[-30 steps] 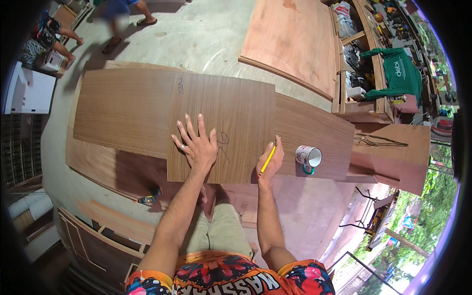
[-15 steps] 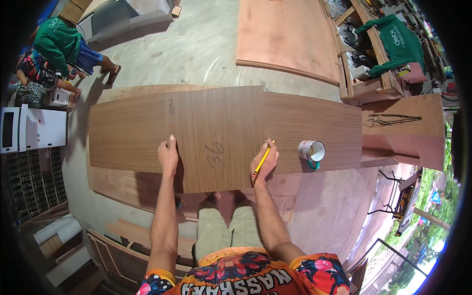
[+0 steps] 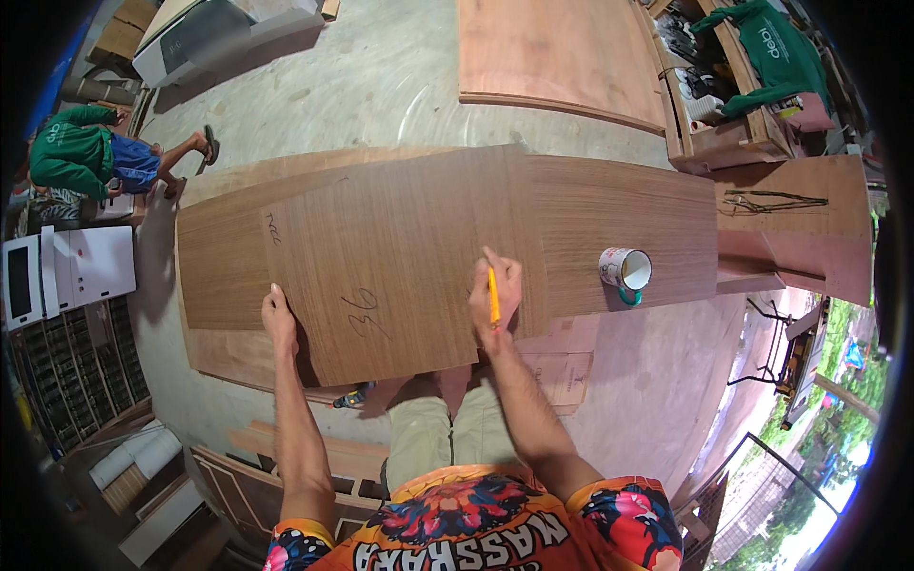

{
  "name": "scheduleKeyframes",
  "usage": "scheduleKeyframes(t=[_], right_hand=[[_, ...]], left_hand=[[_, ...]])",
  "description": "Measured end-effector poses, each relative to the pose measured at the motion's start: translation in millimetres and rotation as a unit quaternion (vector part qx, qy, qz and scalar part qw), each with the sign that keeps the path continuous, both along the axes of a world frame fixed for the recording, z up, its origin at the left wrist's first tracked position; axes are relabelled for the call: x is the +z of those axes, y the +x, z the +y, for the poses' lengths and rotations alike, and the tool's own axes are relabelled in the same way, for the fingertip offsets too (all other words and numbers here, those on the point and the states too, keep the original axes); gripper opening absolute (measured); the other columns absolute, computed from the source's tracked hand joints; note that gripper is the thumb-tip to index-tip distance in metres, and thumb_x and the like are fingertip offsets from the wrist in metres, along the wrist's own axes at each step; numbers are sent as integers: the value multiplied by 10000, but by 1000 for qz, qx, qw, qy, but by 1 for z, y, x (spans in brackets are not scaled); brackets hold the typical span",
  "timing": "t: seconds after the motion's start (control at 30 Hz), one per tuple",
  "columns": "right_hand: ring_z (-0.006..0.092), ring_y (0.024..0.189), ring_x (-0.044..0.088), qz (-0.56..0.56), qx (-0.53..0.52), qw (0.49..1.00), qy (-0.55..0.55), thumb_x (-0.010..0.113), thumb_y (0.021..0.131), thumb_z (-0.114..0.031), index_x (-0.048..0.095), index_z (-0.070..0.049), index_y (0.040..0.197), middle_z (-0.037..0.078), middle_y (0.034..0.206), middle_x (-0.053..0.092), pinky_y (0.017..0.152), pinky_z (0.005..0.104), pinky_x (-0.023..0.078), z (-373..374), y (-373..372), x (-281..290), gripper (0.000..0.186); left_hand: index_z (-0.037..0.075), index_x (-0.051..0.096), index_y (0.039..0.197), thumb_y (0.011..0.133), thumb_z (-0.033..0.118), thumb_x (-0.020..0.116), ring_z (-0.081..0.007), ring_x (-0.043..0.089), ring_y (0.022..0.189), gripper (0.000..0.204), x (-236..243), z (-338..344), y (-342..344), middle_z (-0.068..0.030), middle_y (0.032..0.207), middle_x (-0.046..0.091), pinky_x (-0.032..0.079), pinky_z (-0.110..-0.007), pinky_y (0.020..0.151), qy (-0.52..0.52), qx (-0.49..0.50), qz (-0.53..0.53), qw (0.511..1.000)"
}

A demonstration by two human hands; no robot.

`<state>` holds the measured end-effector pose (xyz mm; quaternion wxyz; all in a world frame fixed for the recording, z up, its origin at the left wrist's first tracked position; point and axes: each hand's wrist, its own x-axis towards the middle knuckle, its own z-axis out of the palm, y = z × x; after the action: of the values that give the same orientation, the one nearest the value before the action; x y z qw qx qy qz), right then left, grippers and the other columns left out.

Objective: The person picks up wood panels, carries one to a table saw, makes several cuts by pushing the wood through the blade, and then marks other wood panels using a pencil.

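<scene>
A loose brown wood-grain panel with dark handwritten marks lies tilted across a longer wood-grain board. My left hand grips the panel's left edge, thumb on top and fingers hidden beneath. Over the panel's right part is my right hand, closed around a yellow pencil. Its index finger reaches forward along the panel. Whether this hand also grips the panel's edge is hard to tell. A white printed mug with a teal handle stands on the long board, to the right of my right hand.
Pale plywood lies under the boards. At the far left a person in a green shirt bends near a white appliance. A wooden bin of tools stands far right. A power tool shows below the panel's near edge.
The panel has slid left and turned slightly, with my left hand on its edge. The pencil now points more upright. The view has shifted, and the person in green has bent lower.
</scene>
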<state>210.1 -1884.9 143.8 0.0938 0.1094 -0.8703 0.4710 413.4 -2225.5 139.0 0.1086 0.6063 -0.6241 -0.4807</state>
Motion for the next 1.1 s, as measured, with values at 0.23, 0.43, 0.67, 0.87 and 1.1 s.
scheduleKeyframes(t=[0.23,0.43,0.67,0.87,1.1], right_hand=[[260,789,713,-6,-15,1000,-26,703,944,-66,713,-18,1002,141,908,735,677,352,553,-4,-42,-12,76],[265,771,713,-63,94,993,-22,692,955,-73,714,-15,1009,135,893,734,662,353,557,0,-10,-8,82],[327,932,650,3,69,998,-2,672,977,-81,668,-29,1114,158,1099,727,813,422,526,-17,42,-2,147],[342,935,613,-21,-33,999,14,653,990,-125,635,-22,992,177,1119,713,841,436,488,-34,50,7,105],[346,961,596,43,-88,994,49,708,952,-142,645,-38,968,173,1155,695,855,453,466,6,-1,22,122]], left_hand=[[-92,584,1284,1088,526,473,-269,578,1164,657,-16,-8,14,-196,1245,647,444,-435,1025,5,-22,-7,1000],[-69,597,1271,1088,511,488,-250,576,1133,618,-20,-12,19,-168,1220,656,441,-414,1013,6,-33,-11,999],[-59,601,1246,1083,500,510,-240,576,1126,590,-16,-7,11,-154,1225,652,443,-401,1008,25,-2,11,1000],[-44,596,1244,1079,496,522,-230,580,1127,569,-9,3,8,-139,1245,649,455,-404,999,33,10,46,998],[-62,593,1275,1084,395,544,-255,612,1092,498,11,69,-54,-174,1175,684,477,-394,973,-76,-22,40,996]])
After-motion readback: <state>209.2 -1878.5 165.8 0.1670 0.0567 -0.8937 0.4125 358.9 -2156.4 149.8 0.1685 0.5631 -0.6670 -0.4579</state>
